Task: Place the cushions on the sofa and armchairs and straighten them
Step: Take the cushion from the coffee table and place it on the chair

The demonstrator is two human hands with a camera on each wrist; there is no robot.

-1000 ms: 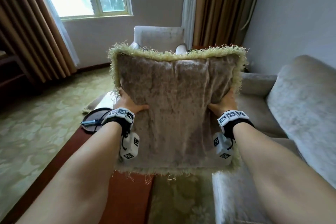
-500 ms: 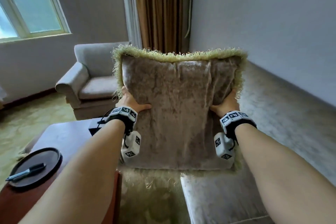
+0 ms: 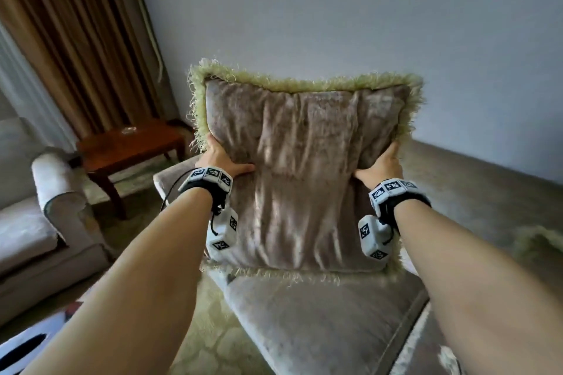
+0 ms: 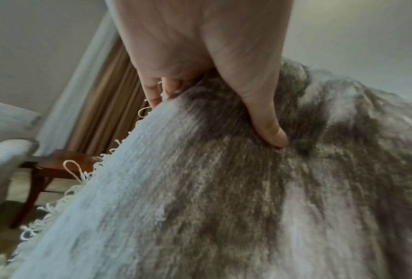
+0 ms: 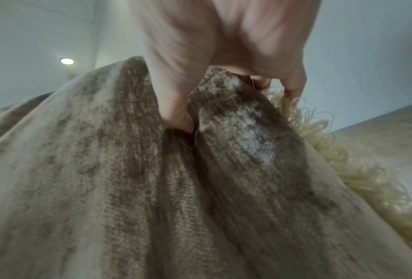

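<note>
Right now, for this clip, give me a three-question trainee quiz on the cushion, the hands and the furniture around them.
1. True or false: both hands grip the cushion at its side edges.
2. Multiple choice: the cushion's fringe is A) red, B) pale yellow-green, C) black.
3. Fill in: the small wooden side table stands in the corner in front of the brown ____.

Key
1. True: the left hand and the right hand each hold one side, thumbs pressed into the front face.
2. B.
3. curtain; the table stands between the armchair and the sofa.
</note>
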